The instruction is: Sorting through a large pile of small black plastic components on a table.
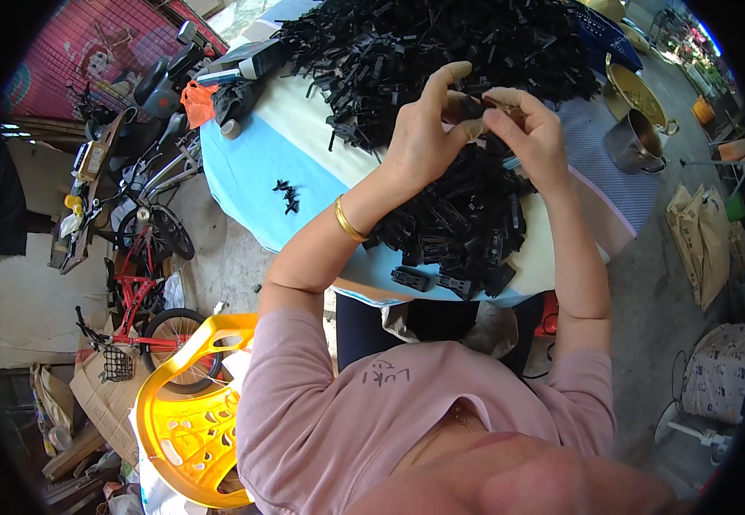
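Over the table, my left hand (424,136) and my right hand (537,142) are raised close together. Pale covers wrap several of the fingertips. Between the fingers of both hands is a small dark piece (473,108), apparently a black plastic part; the fingers partly hide it, so its exact shape is unclear. Beneath and nearer to me lies a heap of black plastic parts (454,219), some of them long and slotted. Beyond the hands spreads a much larger pile of small black plastic parts (467,43). A few loose black bits (286,196) lie apart on the blue cloth at the left.
A striped blue and cream cloth (244,184) covers the table. At the right edge stand a metal pot (634,142) and a yellowish basin (642,90). An orange bag (198,105) sits at the far left edge. A yellow plastic chair (185,429) and a red bicycle (136,296) are to the left.
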The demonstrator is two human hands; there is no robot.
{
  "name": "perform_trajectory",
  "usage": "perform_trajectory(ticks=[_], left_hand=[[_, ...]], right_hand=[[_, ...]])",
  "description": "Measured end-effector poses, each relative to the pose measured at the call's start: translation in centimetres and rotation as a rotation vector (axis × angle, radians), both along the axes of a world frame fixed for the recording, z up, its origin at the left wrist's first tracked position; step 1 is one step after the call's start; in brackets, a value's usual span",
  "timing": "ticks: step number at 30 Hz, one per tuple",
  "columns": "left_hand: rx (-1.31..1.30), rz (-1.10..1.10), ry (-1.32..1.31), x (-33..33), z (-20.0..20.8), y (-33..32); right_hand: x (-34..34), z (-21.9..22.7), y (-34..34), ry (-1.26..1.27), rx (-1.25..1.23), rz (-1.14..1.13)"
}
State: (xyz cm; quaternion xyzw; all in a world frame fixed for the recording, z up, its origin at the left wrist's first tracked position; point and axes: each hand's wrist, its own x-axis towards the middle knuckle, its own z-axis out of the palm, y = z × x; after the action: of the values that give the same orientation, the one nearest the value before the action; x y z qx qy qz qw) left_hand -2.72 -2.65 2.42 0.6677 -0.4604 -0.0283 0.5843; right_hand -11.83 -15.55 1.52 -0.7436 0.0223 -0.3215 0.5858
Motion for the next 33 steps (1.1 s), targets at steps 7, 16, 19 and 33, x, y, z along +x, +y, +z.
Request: perform_trajectory(ticks=[7, 16, 19, 33], left_hand=[[-0.06, -0.187, -0.287, 0.8, 0.4, 0.8], [-0.051, -0.947, 0.549, 4.1, 0.1, 1.1], [-0.1, -0.947, 0.626, 4.2, -0.6, 0.3], [-0.058, -0.473, 0.476, 2.6, -0.5, 0.5]], right_hand=[[-0.3, 0.2, -0.6, -0.071, -0.074, -0.104], [-1.0, 0.1, -2.1, -0.041, 0.327, 0.309], [-0.7, 0.0, -1.5, -0.031, 0.215, 0.287], [-0.8, 0.3, 0.2, 0.047, -0.129, -0.008]])
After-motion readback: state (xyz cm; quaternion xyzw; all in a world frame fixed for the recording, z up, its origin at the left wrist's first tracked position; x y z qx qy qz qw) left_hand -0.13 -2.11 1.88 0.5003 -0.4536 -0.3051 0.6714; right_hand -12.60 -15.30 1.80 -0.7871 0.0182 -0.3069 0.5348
